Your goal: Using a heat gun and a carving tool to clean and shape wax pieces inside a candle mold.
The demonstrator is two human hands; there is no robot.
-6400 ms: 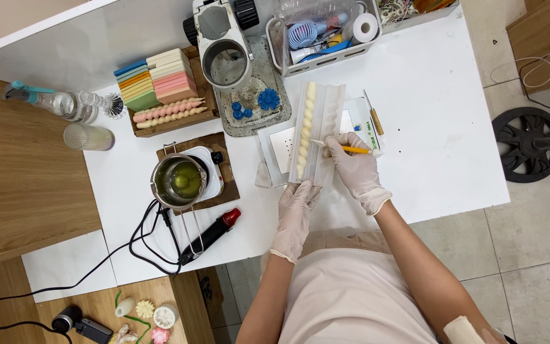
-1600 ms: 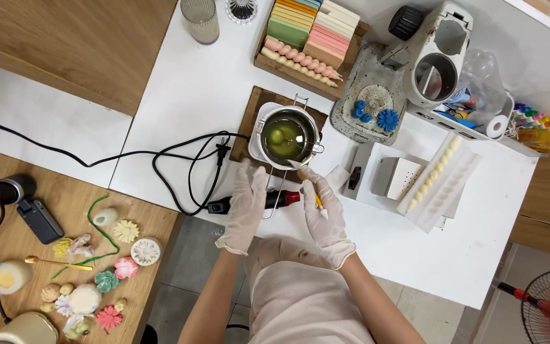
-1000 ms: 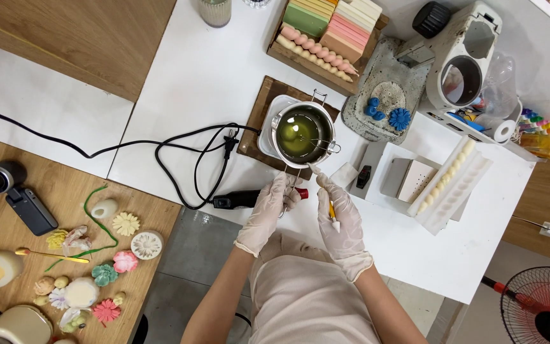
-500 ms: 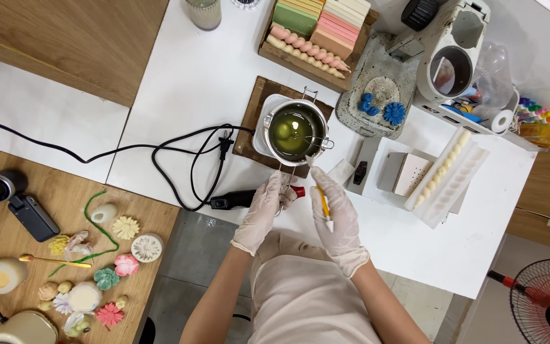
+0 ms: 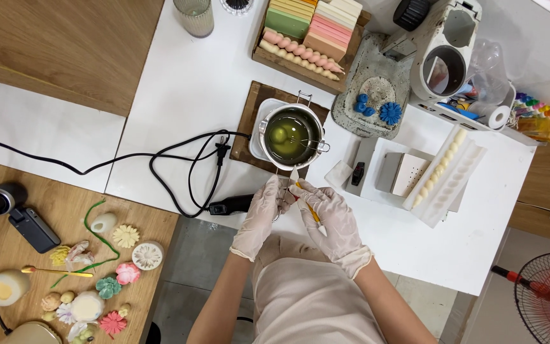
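Note:
Both of my hands wear white gloves and meet just below a metal pot (image 5: pixel 289 135) of yellow-green liquid. The pot sits on a white plate over a dark wooden board (image 5: pixel 253 114). My right hand (image 5: pixel 332 220) holds a thin yellow-orange tool (image 5: pixel 312 213) pointing down and to the right. My left hand (image 5: pixel 263 210) pinches something small at the tool's upper end, close to the pot's wire handle; what it pinches is too small to tell.
A long white mould (image 5: pixel 444 169) with pale pieces lies to the right, beside a small white box (image 5: pixel 404 173). A black cord (image 5: pixel 179 172) loops left of the pot. A tray of coloured blocks (image 5: pixel 310 28) stands behind. Flower-shaped pieces (image 5: pixel 116 274) lie on the wooden surface at lower left.
My hands left the long mould and moved over to the pot. In the last second they stayed together below it, shifting only slightly.

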